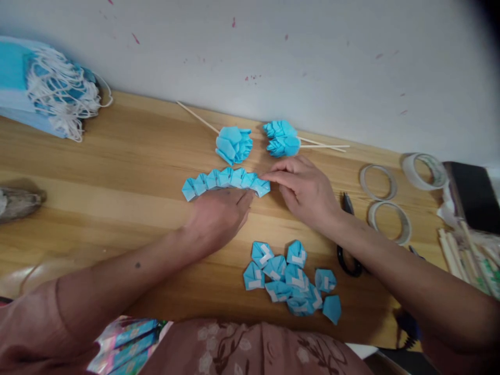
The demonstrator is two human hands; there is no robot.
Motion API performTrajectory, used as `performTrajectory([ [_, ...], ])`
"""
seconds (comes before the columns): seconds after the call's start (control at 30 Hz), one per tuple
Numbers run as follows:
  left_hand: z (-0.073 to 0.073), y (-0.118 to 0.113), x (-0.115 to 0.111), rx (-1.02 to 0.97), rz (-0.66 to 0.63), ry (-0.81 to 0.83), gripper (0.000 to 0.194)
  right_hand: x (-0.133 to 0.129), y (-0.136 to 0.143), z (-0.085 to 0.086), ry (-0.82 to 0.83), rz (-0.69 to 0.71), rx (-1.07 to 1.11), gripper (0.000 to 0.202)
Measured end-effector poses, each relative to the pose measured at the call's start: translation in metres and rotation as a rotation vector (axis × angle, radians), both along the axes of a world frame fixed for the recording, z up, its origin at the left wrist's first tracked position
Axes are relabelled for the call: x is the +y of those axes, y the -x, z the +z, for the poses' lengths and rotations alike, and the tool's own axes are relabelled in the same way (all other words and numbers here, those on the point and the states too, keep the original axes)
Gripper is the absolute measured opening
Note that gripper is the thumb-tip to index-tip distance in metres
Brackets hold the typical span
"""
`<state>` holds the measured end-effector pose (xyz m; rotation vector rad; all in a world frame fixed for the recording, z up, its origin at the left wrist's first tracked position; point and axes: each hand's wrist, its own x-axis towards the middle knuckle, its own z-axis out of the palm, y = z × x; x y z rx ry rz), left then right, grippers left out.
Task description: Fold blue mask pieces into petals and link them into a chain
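A curved row of joined blue folded-paper petals point(224, 178) lies on the wooden table in front of me. My left hand point(219, 216) reaches over its lower edge, fingers bent together and pressing near the right end; they hide part of that edge. At the same end, my right hand point(307, 190) pinches the last petal between thumb and forefinger. Closer to my body is a loose pile of blue folded petals point(297, 278), most with white tape strips on them. Beyond the row lie a blue paper flower on a stick point(233, 145) and a pair of blue paper flowers point(282, 139).
Tape rolls point(390, 221) and black-handled scissors point(347, 263) lie to the right, partly behind my right forearm. Farther right are a dark flat object point(474, 195) and wooden sticks point(464, 260). A blue-and-white bundle with white cords point(62, 91) sits at the left, against the wall.
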<state>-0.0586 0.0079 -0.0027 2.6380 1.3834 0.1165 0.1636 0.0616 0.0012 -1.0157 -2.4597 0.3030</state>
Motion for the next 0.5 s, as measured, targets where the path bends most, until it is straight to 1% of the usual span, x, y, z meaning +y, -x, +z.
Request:
performTrajectory([
  [0.13,0.002,0.000,0.000,0.001,-0.008,0.008,0.034,0.004,0.004,-0.007,0.008,0.036,-0.015,0.038],
  [0.3,0.002,0.000,0.000,-0.014,-0.006,0.027,0.036,0.005,0.008,-0.012,-0.011,0.004,-0.044,0.035],
  [0.5,0.004,-0.001,0.000,0.031,0.005,0.065,0.038,0.007,0.011,-0.017,-0.060,-0.016,-0.056,0.035],
])
